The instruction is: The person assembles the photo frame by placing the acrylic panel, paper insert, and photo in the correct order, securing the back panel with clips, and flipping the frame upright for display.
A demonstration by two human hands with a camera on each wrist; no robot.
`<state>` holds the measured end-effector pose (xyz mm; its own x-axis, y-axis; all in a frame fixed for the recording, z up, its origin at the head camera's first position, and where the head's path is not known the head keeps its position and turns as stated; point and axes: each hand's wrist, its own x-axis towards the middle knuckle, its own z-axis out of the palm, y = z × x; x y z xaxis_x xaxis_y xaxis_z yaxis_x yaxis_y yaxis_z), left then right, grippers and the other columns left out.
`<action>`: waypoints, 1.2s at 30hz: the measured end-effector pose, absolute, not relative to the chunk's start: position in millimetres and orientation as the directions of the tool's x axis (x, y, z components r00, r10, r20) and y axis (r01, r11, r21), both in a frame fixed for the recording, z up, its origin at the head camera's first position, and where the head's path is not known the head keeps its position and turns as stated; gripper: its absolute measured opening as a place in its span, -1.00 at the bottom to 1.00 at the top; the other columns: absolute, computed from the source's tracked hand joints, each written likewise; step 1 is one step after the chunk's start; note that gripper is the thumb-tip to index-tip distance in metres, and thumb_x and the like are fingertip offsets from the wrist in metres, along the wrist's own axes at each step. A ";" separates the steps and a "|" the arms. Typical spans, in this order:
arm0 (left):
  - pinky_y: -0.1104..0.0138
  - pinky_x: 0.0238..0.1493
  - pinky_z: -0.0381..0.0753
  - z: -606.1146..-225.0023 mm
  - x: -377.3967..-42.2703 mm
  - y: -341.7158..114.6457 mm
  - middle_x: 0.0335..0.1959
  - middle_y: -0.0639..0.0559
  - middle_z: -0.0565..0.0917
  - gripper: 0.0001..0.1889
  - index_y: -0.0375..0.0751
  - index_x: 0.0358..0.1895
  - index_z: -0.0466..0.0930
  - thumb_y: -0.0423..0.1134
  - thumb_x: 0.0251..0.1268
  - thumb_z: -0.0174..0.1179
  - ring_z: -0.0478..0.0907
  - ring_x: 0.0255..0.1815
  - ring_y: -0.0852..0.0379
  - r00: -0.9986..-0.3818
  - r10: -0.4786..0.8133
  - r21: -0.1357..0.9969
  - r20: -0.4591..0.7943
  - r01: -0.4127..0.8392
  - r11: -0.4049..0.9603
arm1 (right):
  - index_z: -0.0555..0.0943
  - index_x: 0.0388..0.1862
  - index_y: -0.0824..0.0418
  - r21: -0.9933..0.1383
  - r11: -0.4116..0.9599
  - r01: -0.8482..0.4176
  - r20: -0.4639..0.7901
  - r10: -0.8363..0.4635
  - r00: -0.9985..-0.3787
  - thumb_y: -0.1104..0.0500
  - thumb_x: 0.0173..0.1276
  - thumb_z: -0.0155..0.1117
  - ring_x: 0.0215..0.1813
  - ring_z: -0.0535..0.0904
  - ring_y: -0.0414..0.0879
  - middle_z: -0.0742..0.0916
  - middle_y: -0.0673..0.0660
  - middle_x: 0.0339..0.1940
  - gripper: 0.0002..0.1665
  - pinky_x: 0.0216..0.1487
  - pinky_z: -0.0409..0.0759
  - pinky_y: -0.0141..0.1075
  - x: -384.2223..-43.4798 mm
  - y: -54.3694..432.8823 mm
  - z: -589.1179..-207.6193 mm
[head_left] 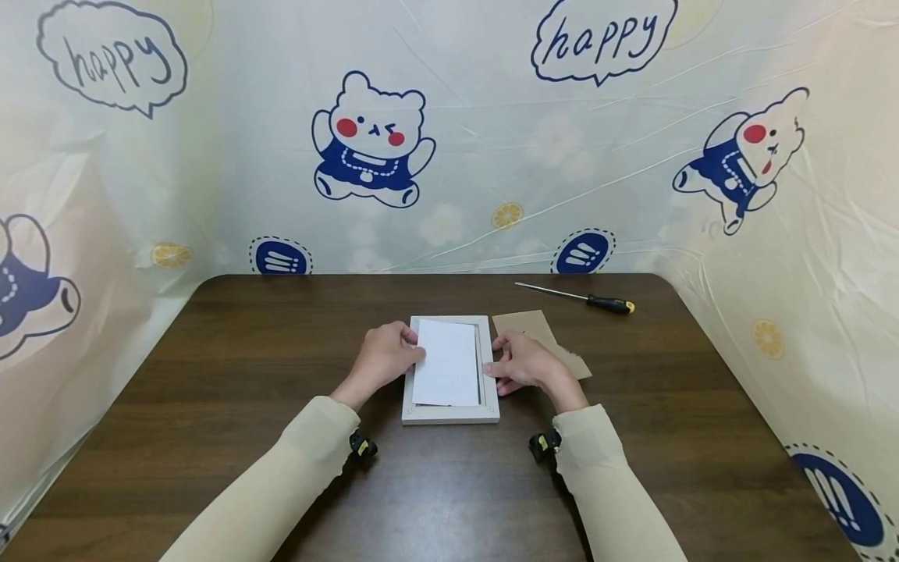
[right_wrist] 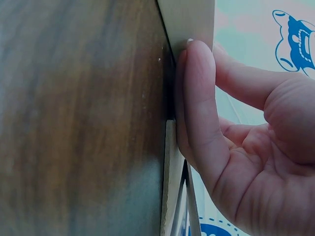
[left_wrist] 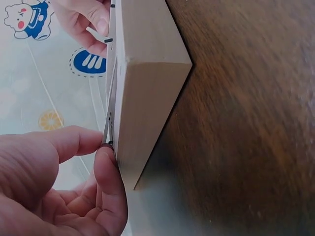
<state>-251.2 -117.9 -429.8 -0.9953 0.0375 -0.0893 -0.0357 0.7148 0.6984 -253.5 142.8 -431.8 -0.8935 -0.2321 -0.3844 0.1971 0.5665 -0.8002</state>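
A white picture frame point(head_left: 449, 416) lies flat on the table with a white sheet point(head_left: 445, 363) over its opening, set slightly askew and toward the left side. My left hand point(head_left: 382, 357) pinches the sheet's left edge between thumb and forefinger. The left wrist view shows this hand point(left_wrist: 64, 172) close against the frame's thick side point(left_wrist: 147, 98), with small dark tabs along the back. My right hand point(head_left: 527, 361) grips the frame's right side. In the right wrist view, fingers of this hand point(right_wrist: 261, 142) lie along the frame's outer wall point(right_wrist: 189, 22), the thumb at its upper edge.
A brown cardboard piece point(head_left: 544, 328) lies right of the frame, partly under my right hand. Farther back rests a screwdriver point(head_left: 609, 304) with a black and yellow handle. A printed curtain point(head_left: 477, 164) surrounds the dark wooden table point(head_left: 281, 343) at the back and sides.
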 end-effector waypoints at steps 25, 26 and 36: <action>0.19 -0.31 0.65 -426.4 -246.7 -98.0 -0.12 -0.25 0.72 -0.56 -0.35 0.23 0.55 -0.21 0.41 0.37 0.61 -0.28 -0.08 -0.995 -0.020 0.579 -0.100 -0.075 0.812 | 0.43 0.35 0.33 -0.799 0.570 0.191 -0.379 -0.232 -0.896 0.26 0.46 0.46 -0.36 0.72 0.00 0.63 0.28 -0.19 -0.42 -0.32 0.80 -0.24 -255.1 143.3 -432.9; 0.20 -0.31 0.64 -426.3 -246.5 -97.3 -0.14 -0.24 0.71 -0.55 -0.35 0.24 0.54 -0.20 0.41 0.36 0.61 -0.29 -0.07 -0.995 -0.018 0.570 -0.100 -0.072 0.819 | 0.43 0.35 0.33 -0.800 0.569 0.191 -0.379 -0.232 -0.896 0.26 0.46 0.45 -0.36 0.72 0.00 0.63 0.28 -0.18 -0.42 -0.32 0.80 -0.23 -255.0 143.3 -432.7; 0.18 -0.35 0.60 -426.6 -245.5 -93.8 -0.04 -0.28 0.73 -0.43 -0.38 0.38 0.43 -0.20 0.42 0.34 0.62 -0.30 -0.08 -0.996 0.005 0.516 -0.090 -0.042 0.856 | 0.43 0.35 0.32 -0.794 0.576 0.195 -0.388 -0.235 -0.891 0.26 0.46 0.46 -0.36 0.72 0.00 0.63 0.28 -0.18 -0.42 -0.31 0.80 -0.24 -253.5 143.4 -430.2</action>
<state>-245.5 -93.8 -426.6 -0.9959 0.0054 -0.0902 -0.0421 0.8556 0.5160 -253.5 143.4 -430.2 -0.8911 -0.2346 -0.3885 0.1948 0.5755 -0.7943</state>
